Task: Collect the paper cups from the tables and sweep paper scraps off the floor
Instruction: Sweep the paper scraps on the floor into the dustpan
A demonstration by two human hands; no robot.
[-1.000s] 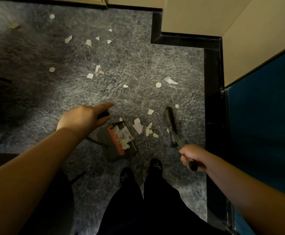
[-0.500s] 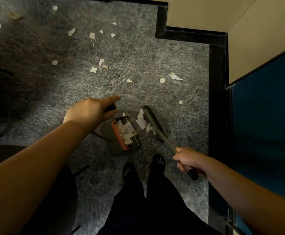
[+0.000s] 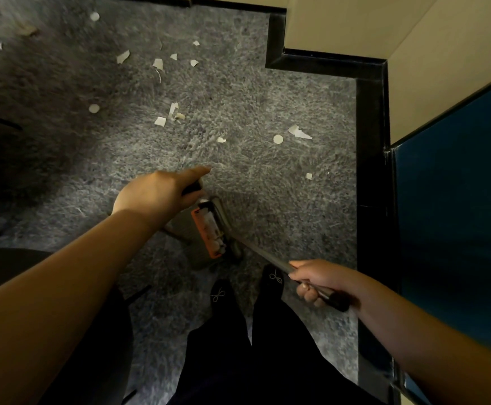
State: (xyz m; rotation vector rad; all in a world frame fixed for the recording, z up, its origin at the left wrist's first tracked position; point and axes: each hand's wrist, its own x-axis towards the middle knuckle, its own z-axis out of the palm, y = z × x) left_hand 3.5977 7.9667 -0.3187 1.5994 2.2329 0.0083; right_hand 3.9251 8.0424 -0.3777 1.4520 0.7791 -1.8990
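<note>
Head view, looking straight down. Hard to make out: the dustpan (image 3: 206,229), partly hidden under the left hand (image 3: 156,197), its grey body dim against the grey carpet (image 3: 267,106), only the orange-edged mouth plain, with pale scraps bunched inside. Also hidden: the dustpan's handle, save a dark stub showing between thumb and forefinger. Left grip clenched round that stub, forefinger stretched forward over the carpet. Broom head (image 3: 226,226) lying right against the dustpan's mouth, on the side away from the left hand, touching or nearly so; bristles not discernible. Metal broom handle (image 3: 267,258) running from that head back to the right hand (image 3: 317,280), its dark end cap poking out behind the fist. Right grip wrapped tight round the handle, behind the dustpan and toward the wall side. Loose paper scraps (image 3: 298,132) scattered on the carpet well ahead of the dustpan, one small piece lying closer, toward the black baseboard (image 3: 371,171). Dark shoes (image 3: 273,277) just behind the dustpan. Dark chair shape at the far edge from the baseboard, cut off and unclear. No paper cups in sight.
</note>
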